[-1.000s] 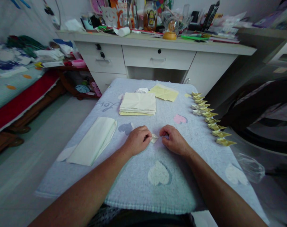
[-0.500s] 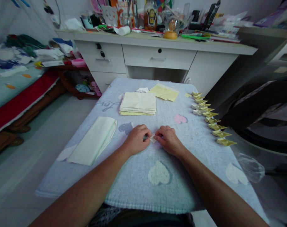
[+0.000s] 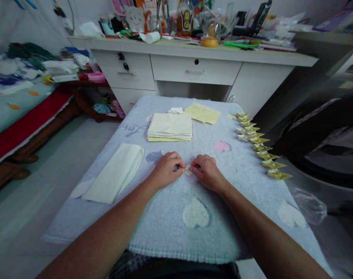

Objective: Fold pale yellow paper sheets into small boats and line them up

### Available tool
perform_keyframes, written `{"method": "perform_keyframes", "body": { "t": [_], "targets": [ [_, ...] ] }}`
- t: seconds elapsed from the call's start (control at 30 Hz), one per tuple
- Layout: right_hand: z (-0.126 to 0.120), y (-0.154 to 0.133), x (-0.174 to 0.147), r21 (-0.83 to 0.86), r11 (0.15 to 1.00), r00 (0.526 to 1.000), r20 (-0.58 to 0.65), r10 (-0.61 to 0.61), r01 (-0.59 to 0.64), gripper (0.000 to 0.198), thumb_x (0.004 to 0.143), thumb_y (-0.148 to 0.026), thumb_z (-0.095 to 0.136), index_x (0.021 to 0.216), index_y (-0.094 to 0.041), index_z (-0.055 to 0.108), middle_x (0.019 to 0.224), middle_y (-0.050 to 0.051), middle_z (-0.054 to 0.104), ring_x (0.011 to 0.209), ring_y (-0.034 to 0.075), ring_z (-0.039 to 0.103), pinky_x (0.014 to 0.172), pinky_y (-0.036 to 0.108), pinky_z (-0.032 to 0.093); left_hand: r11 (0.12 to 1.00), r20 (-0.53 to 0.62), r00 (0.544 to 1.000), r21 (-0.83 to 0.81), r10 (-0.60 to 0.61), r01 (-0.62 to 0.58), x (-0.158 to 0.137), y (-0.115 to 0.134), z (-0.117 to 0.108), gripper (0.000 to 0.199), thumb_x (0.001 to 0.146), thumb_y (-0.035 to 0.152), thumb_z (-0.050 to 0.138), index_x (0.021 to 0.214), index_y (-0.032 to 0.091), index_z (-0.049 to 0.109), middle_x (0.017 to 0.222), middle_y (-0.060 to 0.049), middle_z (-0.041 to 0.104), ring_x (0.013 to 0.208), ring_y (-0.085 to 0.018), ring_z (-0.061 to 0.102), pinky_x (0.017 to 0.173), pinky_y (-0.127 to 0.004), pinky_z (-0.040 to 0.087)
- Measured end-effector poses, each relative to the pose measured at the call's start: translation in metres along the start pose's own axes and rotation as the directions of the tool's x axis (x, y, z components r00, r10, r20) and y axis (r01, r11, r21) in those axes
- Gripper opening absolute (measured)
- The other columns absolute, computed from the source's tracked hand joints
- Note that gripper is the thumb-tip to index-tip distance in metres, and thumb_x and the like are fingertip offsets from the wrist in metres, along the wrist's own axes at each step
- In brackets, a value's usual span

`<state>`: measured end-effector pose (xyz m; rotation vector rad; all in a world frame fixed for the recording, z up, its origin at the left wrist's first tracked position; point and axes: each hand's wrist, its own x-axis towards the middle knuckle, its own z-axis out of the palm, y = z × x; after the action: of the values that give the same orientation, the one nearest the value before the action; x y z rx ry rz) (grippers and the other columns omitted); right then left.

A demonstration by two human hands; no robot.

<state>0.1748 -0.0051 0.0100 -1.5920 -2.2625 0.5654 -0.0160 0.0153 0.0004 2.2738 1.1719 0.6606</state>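
A: While both hands pinch the small pale folded paper piece (image 3: 188,169) at mid-towel, what matters?
B: Left hand (image 3: 165,170) and right hand (image 3: 205,172) fingertips closed on it; I'd press creases flat against the light-blue towel (image 3: 170,224).

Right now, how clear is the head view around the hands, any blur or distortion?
Head view: left hand and right hand pinch the small folded paper in soft, dim, glare-free light; edges bend wide-angle, and the clear bag at right is smeared.
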Motion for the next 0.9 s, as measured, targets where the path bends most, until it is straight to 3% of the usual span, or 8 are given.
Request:
{"method": "perform_keyframes", "body": {
  "t": [0.43,0.6,0.9],
  "targets": [
    [0.001,-0.003,-0.001,-0.039,0.997,0.998,-0.024,0.066,-0.067,0.017,0.09,-0.026,0.053,0.081,-0.017,0.065,0.084,0.003,0.062,0.084,0.017,0.049,0.076,0.031,0.027,0.992,-0.002,1.0,0.127,-0.014,0.014,0.0,0.007,0.004,0.009,0.081,0.02,0.059,0.074,0.019,0.064,0.084,-0.003,0.059,0.087,-0.019,0.054,0.082,-0.034,0.041],
    [0.002,-0.005,-0.001,-0.079,0.993,0.996,-0.027,0.082,-0.084,0.018,0.09,-0.027,0.054,0.079,-0.017,0.064,0.084,0.004,0.062,0.084,0.018,0.049,0.074,0.031,0.026,0.989,-0.027,0.999,0.138,-0.047,0.051,0.001,0.008,0.006,0.016,0.082,0.03,0.062,0.07,0.019,0.063,0.082,-0.003,0.059,0.085,-0.019,0.054,0.078,-0.033,0.04],
    [0.005,-0.009,-0.002,-0.174,0.975,0.989,-0.071,0.131,-0.141,0.02,0.09,-0.033,0.054,0.08,-0.019,0.065,0.087,0.006,0.061,0.087,0.021,0.049,0.073,0.033,0.026,0.978,-0.068,0.992,0.17,-0.109,0.119,0.002,0.012,0.011,0.017,0.082,0.028,0.062,0.068,0.019,0.063,0.08,-0.003,0.057,0.084,-0.019,0.053,0.078,-0.033,0.038]
  ]
}}
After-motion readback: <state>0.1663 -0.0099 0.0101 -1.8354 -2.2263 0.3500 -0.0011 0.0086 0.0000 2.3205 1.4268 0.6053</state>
